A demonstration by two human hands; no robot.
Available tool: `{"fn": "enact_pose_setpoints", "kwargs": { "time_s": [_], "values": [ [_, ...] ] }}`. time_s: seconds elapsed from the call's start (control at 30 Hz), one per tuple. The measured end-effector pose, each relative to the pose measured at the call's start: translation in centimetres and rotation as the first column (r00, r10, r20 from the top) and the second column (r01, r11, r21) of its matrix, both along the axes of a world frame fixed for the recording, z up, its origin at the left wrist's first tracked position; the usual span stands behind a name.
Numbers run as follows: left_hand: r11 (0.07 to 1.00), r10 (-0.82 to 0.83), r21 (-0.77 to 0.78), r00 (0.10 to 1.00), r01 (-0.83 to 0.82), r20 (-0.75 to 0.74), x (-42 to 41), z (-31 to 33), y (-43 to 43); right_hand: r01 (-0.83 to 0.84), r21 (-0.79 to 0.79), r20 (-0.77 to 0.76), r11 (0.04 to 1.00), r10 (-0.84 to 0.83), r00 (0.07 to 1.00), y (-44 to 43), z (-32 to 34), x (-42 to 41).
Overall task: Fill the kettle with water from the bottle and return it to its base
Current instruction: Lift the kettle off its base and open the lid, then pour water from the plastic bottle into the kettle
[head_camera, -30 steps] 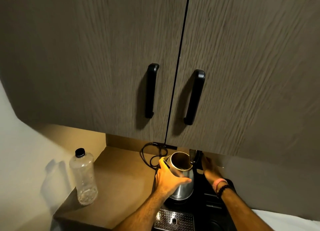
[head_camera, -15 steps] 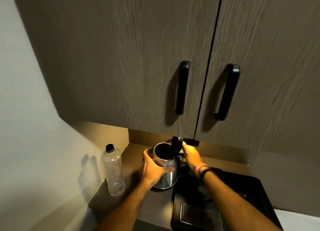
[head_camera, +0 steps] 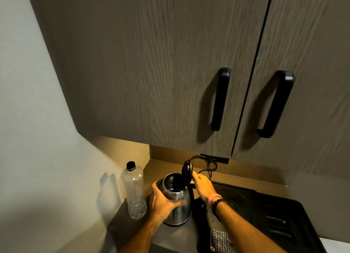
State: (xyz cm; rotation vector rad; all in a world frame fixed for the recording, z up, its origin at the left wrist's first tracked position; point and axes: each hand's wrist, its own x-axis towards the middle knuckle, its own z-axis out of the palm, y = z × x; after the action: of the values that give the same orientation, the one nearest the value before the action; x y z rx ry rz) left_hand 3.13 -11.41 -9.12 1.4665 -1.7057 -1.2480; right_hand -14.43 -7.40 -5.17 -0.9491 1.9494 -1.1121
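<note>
Drip grate [head_camera: 220, 240]: a perforated metal panel at the near edge of the black tray [head_camera: 295, 224], low in the frame
Left hand [head_camera: 164, 202]: fingers curled round the kettle's steel wall, thumb across the near side, gripping it
Kettle [head_camera: 179, 208]: stainless steel, upright on the brown counter [head_camera: 161, 169] just left of the tray, mouth uncovered, inside dark
Right hand [head_camera: 203, 185]: two bands at the wrist, fingertips on the raised black lid [head_camera: 187, 170], which stands near upright at the kettle's rim; how tightly it pinches cannot be told
Bottle [head_camera: 134, 192]: clear plastic, black cap on, upright near the kettle's left, by the pale wall
Cord [head_camera: 208, 164]: black, looped at the counter's back
Cabinet doors [head_camera: 170, 72]: grey woodgrain overhead, two black handles
</note>
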Motion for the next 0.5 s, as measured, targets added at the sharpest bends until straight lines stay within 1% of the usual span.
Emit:
{"fn": "enact_pose_setpoints", "kwargs": {
  "time_s": [0.07,0.13,0.2,0.23,0.27,0.3,0.33,0.37,0.4,0.43,0.47,0.5],
  "values": [
    [1.000,-0.015,0.010,1.000,0.015,0.000,0.1,0.7,0.3,-0.020,0.011,-0.023,1.000,0.020,1.000,0.0,0.0,-0.1],
    [0.999,-0.033,0.014,0.999,0.032,0.018,0.3,1.4,0.6,-0.089,0.047,-0.091,0.995,0.093,0.992,-0.1,0.0,-0.5],
    [0.999,-0.035,-0.007,0.996,0.035,0.085,1.1,2.5,1.1,-0.160,0.072,-0.171,0.985,0.170,0.970,-0.2,-0.1,-0.7],
    [0.998,-0.021,-0.064,0.989,0.030,0.146,1.7,3.1,1.5,-0.170,0.075,-0.170,0.983,0.180,0.969,-0.2,-0.3,-0.7],
    [0.984,0.017,-0.179,0.978,0.020,0.206,2.4,3.8,1.7,-0.164,0.076,-0.152,0.983,0.174,0.973,-0.2,-0.1,-0.9],
    [0.940,0.083,-0.342,0.965,0.008,0.249,3.2,4.5,1.9,-0.157,0.083,-0.143,0.984,0.167,0.975,-0.2,-0.3,-0.9],
    [0.867,0.150,-0.499,0.958,-0.008,0.246,4.0,5.4,1.9,-0.163,0.094,-0.167,0.982,0.177,0.970,-0.3,-0.3,-1.1],
    [0.775,0.208,-0.631,0.957,-0.035,0.203,4.8,6.3,1.8,-0.185,0.116,-0.226,0.976,0.207,0.952,-0.4,-0.5,-1.2],
    [0.681,0.257,-0.728,0.958,-0.084,0.130,5.5,7.2,1.4,-0.180,0.121,-0.263,0.976,0.207,0.942,-0.6,-0.6,-1.4],
    [0.597,0.306,-0.787,0.951,-0.158,0.041,6.0,8.2,0.9,-0.176,0.154,-0.332,0.972,0.218,0.918,-0.8,-0.7,-1.5],
    [0.535,0.354,-0.811,0.935,-0.234,-0.036,6.7,9.1,0.3,-0.161,0.174,-0.335,0.972,0.212,0.918,-0.9,-0.7,-1.4],
    [0.517,0.393,-0.803,0.916,-0.297,-0.086,7.4,10.1,-0.5,-0.155,0.198,-0.344,0.968,0.217,0.914,-0.9,-0.6,-1.3]
  ]
}}
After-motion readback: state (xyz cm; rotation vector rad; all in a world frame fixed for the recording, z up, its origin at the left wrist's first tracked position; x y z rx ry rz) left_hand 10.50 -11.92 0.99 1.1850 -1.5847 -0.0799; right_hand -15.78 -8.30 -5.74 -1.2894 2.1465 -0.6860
